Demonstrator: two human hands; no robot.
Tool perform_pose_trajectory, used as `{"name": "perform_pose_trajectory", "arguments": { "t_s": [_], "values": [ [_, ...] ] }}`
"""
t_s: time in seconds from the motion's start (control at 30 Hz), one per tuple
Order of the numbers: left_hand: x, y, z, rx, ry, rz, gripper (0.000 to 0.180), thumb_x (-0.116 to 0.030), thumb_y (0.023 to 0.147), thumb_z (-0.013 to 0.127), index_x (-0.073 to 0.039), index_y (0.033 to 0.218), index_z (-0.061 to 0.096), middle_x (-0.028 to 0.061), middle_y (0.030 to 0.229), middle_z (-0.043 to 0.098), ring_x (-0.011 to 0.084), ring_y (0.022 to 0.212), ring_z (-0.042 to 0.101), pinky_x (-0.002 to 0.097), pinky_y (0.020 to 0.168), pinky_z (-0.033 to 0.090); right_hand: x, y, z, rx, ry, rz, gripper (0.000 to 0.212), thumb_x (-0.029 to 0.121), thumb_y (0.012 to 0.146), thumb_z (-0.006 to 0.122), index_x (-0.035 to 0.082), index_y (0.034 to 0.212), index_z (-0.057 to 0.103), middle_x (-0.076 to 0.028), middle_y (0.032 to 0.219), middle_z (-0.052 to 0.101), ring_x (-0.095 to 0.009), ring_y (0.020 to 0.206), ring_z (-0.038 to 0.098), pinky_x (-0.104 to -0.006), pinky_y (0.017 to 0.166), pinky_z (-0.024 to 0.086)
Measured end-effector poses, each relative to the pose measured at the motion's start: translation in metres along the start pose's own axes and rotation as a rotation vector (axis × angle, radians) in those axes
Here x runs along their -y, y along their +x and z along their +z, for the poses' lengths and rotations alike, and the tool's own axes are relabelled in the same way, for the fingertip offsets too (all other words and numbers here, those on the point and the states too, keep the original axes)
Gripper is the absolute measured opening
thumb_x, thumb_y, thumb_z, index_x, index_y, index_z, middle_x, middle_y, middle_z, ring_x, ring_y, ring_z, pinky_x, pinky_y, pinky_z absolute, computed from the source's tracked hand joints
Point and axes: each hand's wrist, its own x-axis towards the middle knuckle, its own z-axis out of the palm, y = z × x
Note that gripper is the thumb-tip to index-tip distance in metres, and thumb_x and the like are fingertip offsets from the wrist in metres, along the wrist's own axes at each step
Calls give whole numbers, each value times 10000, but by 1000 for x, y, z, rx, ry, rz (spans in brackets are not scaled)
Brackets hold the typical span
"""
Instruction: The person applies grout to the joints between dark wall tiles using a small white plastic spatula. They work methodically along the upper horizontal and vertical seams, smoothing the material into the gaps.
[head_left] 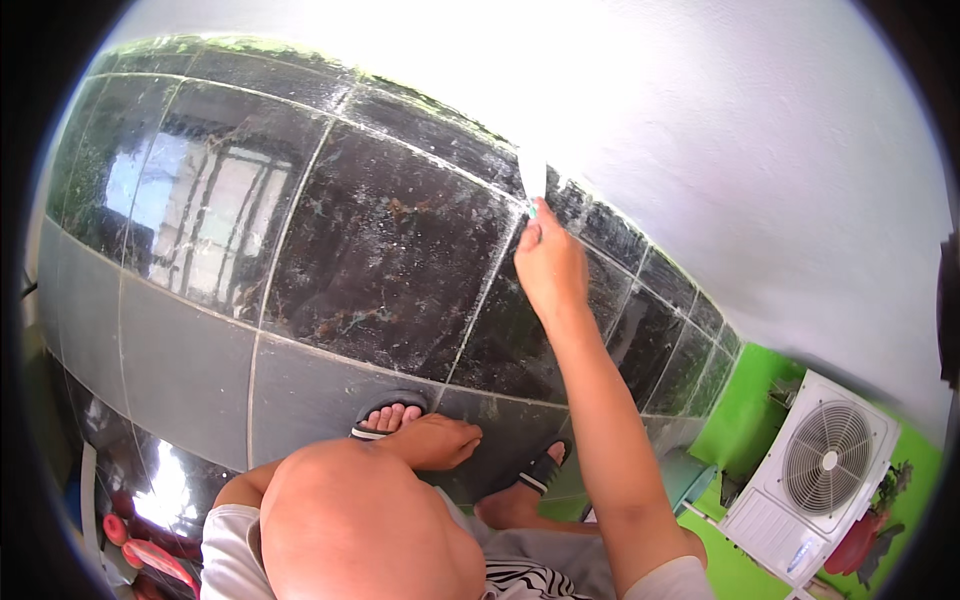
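Note:
My right hand (552, 262) is stretched forward, its fingers wrapped round the handle of a scraper (533, 174). The scraper has a pale flared blade, and a bit of green handle shows at my fingers. Its blade lies against the narrow top row of dark tiles (440, 128), where they meet the white wall (700, 130). White dusty smears mark the tiles and joints around it. Low down beside my bent knee, my left hand (447, 442) hangs with its fingers curled in. Nothing shows in it.
Grey floor tiles (185, 350) run along the wall's foot, under my sandals (540, 468). At the right, a white air conditioner outdoor unit (812, 470) stands by a green wall (745, 400), with a teal basin (688, 475) nearby. Red items (150, 560) lie at lower left.

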Motion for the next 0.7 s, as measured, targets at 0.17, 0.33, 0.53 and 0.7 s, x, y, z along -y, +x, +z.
{"name": "perform_pose_trajectory", "arguments": {
  "t_s": [0.17, 0.33, 0.53, 0.7],
  "values": [
    [22, 65, -49, -45, -7, 53, 211, -211, 990, 621, -43, 1074, 716, 212, 943, 737, 414, 814, 714, 500, 742, 561, 12, -10, -12, 135, -35, 41, 483, 220, 1048, 459, 45, 1490, 543, -243, 1005, 758, -413, 931, 739, -503, 858, 589],
    [1, 70, -65, -45, -9, -33, 201, -209, 992, 618, -34, 1019, 714, 228, 897, 725, 432, 798, 707, 521, 738, 556, 18, 5, -19, 137, -28, 73, 501, 217, 1045, 454, 16, 1500, 520, -244, 1049, 757, -400, 966, 741, -513, 881, 588],
    [0, 72, -63, -38, -52, -84, 234, -233, 1008, 591, -28, 996, 704, 243, 884, 716, 459, 810, 699, 548, 742, 550, -5, 4, -10, 80, -4, 51, 496, 196, 1023, 472, 2, 1475, 538, -267, 1074, 748, -412, 1003, 735, -517, 884, 582],
    [22, 65, -51, 2, -7, -49, 243, -245, 1017, 575, -36, 1015, 698, 238, 918, 723, 459, 846, 699, 548, 764, 548, -6, -11, -31, 172, 19, 120, 461, 244, 1052, 451, 50, 1444, 598, -306, 1021, 727, -456, 941, 716, -518, 849, 567]
  ]
}}
